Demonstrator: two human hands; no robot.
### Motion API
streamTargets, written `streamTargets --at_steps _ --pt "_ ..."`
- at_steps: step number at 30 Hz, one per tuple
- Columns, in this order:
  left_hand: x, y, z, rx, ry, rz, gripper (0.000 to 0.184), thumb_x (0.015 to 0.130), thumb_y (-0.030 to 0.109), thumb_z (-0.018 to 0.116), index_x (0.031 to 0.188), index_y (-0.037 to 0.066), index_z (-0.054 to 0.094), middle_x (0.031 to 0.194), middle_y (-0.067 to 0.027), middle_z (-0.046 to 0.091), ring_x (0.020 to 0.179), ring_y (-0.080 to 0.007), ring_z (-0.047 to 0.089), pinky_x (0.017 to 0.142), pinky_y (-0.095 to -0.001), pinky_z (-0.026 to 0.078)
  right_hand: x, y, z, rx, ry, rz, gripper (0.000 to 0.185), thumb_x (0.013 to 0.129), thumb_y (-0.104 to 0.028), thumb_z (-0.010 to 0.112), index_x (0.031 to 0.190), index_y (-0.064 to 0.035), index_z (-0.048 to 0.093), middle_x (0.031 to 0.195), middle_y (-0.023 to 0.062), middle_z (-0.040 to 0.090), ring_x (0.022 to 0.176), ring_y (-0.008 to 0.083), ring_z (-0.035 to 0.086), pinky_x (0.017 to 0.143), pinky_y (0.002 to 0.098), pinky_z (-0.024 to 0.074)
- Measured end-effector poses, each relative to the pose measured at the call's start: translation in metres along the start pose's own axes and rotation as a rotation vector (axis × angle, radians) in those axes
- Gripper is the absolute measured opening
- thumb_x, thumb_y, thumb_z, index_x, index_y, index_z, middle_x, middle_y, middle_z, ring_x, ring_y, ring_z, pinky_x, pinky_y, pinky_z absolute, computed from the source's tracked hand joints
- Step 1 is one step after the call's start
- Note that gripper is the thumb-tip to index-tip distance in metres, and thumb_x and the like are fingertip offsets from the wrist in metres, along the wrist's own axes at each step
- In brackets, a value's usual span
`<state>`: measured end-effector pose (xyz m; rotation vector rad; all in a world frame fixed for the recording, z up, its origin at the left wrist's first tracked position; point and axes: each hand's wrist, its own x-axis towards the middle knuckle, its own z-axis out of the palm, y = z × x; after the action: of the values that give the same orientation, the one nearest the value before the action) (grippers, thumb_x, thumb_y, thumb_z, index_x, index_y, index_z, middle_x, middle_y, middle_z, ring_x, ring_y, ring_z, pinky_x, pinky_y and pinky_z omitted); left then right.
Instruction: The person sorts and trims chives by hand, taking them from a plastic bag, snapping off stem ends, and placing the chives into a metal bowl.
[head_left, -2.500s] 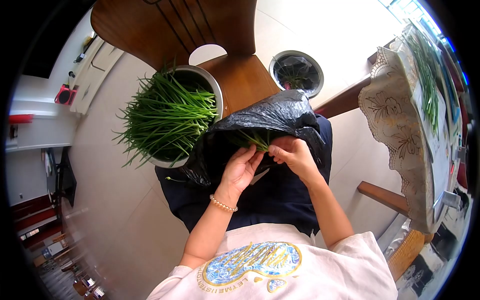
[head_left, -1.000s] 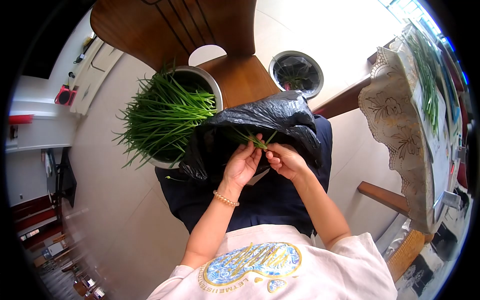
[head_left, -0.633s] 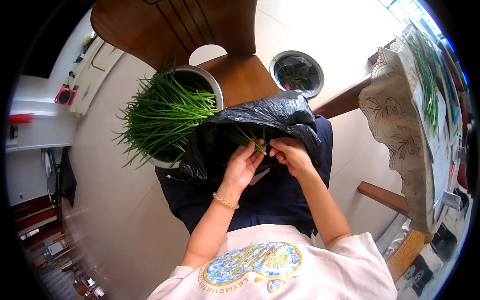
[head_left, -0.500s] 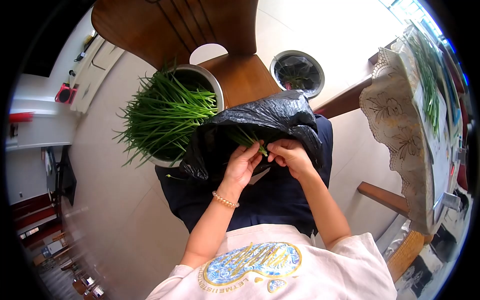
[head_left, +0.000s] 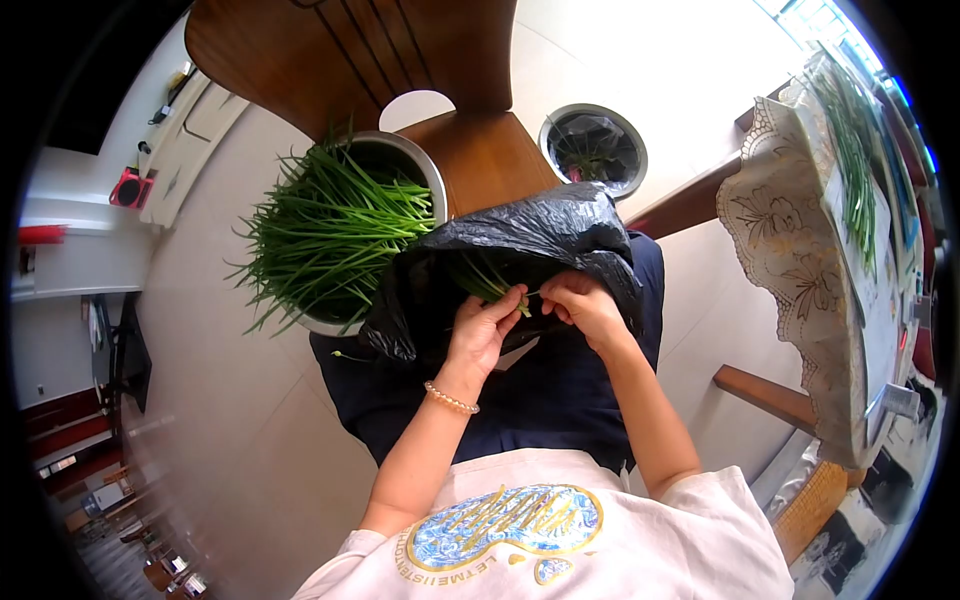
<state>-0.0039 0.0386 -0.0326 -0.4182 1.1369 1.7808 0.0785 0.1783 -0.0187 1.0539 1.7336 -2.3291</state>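
Observation:
A small bunch of garlic chives (head_left: 480,281) lies in my left hand (head_left: 478,332), its stem ends between thumb and fingers. Just beside it, my right hand (head_left: 582,308) pinches a thin pale strand (head_left: 533,293) that stretches from the stems. Both hands are over the mouth of a black plastic bag (head_left: 545,222) spread across my lap, and the bag's dark inside hides part of the leaves. Many more garlic chives (head_left: 330,228) hang over the rim of a metal bowl (head_left: 436,178) to the left.
The bowl rests against a wooden chair (head_left: 480,150) ahead of me. A bin lined with a dark bag (head_left: 598,125) stands on the floor behind. At right, a table with a lace cloth (head_left: 780,225) carries more long green stalks (head_left: 858,190).
My right hand has drawn slightly away from the stem ends, and a thin strand now shows stretched between the hands. The left hand keeps its hold on the bunch.

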Motion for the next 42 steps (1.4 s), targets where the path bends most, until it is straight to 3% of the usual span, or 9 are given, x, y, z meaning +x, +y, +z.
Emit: streamTargets --at_steps 8,17,23,25,29,30,34,36,42 --pt "-0.002 0.003 0.0 0.088 -0.028 0.055 0.021 0.076 0.01 0.066 0.094 0.009 0.056 0.095 -0.0029 0.061 0.086 -0.0087 0.056 0.072 -0.0199 0.043 0.022 0.024 -0.015 -0.283 0.154 0.036 0.027 0.082 -0.027 0.051 0.082 -0.001 0.06 0.068 0.0021 0.056 0.059 0.0106 0.045 0.057 0.0234 0.0373" --pt "0.006 -0.006 0.001 0.066 0.028 0.123 0.021 0.076 0.007 0.065 0.094 0.009 0.055 0.095 -0.0031 0.061 0.089 -0.0105 0.057 0.074 -0.0227 0.045 -0.006 -0.006 0.005 -0.228 -0.079 -0.083 0.016 0.078 -0.013 0.055 0.079 0.0022 0.061 0.064 0.0062 0.061 0.058 0.0097 0.055 0.054 0.0228 0.0425" --pt "0.0 -0.014 0.012 0.017 0.089 0.172 0.022 0.077 0.004 0.063 0.096 0.008 0.055 0.096 -0.0044 0.061 0.089 -0.0109 0.057 0.073 -0.021 0.046 0.006 0.007 0.013 -0.339 0.147 -0.099 0.016 0.074 -0.014 0.055 0.076 0.0005 0.06 0.06 0.0082 0.059 0.057 0.0095 0.055 0.054 0.0238 0.0429" --pt "0.001 -0.012 0.008 0.024 0.093 0.182 0.021 0.077 0.005 0.063 0.096 0.008 0.055 0.096 -0.004 0.061 0.089 -0.0108 0.057 0.073 -0.0213 0.046 0.013 0.014 0.013 -0.13 0.49 0.023 0.016 0.076 -0.016 0.054 0.075 -0.0011 0.06 0.062 0.0071 0.059 0.057 0.0093 0.053 0.054 0.0239 0.0414" --pt "-0.01 0.002 0.008 0.178 0.046 0.109 0.021 0.078 0.007 0.063 0.097 0.008 0.055 0.095 -0.0036 0.061 0.09 -0.0108 0.057 0.075 -0.0222 0.046 0.012 0.019 0.003 -0.049 0.267 -0.095 0.02 0.078 -0.019 0.054 0.075 -0.0008 0.061 0.065 0.0054 0.059 0.058 0.0115 0.052 0.055 0.0246 0.0395" --pt "-0.012 0.001 0.009 0.178 0.047 0.105 0.021 0.078 0.007 0.063 0.097 0.008 0.055 0.095 -0.0036 0.061 0.09 -0.0108 0.057 0.075 -0.0222 0.046 0.016 0.024 0.003 -0.193 0.262 -0.325 0.017 0.077 -0.017 0.056 0.079 -0.0016 0.062 0.064 0.005 0.058 0.058 0.0109 0.051 0.055 0.0246 0.0396" --pt "-0.018 -0.008 0.011 0.21 -0.012 0.044 0.021 0.078 0.01 0.064 0.097 0.007 0.056 0.093 -0.0039 0.062 0.086 -0.0105 0.058 0.075 -0.0222 0.046 0.009 0.013 0.002 -0.276 0.189 -0.169 0.023 0.078 -0.015 0.059 0.092 0.0035 0.058 0.073 0.0051 0.06 0.064 0.0108 0.054 0.058 0.0222 0.0428" --pt "-0.019 -0.012 0.009 0.268 -0.048 0.009 0.017 0.079 0.013 0.063 0.095 0.007 0.057 0.091 -0.0032 0.062 0.081 -0.0094 0.059 0.071 -0.0205 0.047 -0.002 -0.008 0.008 -0.065 -0.069 -0.072 0.023 0.08 -0.019 0.061 0.088 0.0033 0.06 0.071 0.0027 0.058 0.061 0.0091 0.052 0.056 0.0218 0.0419" --pt "-0.027 -0.013 0.01 0.242 -0.006 0.087 0.016 0.082 0.017 0.06 0.093 0.005 0.058 0.088 -0.0016 0.061 0.078 -0.0078 0.057 0.069 -0.0202 0.048 -0.001 -0.003 0.017 -0.154 -0.015 -0.063 0.029 0.08 -0.024 0.061 0.073 0.0037 0.06 0.062 0.0011 0.054 0.058 0.0071 0.044 0.05 0.0254 0.0368"
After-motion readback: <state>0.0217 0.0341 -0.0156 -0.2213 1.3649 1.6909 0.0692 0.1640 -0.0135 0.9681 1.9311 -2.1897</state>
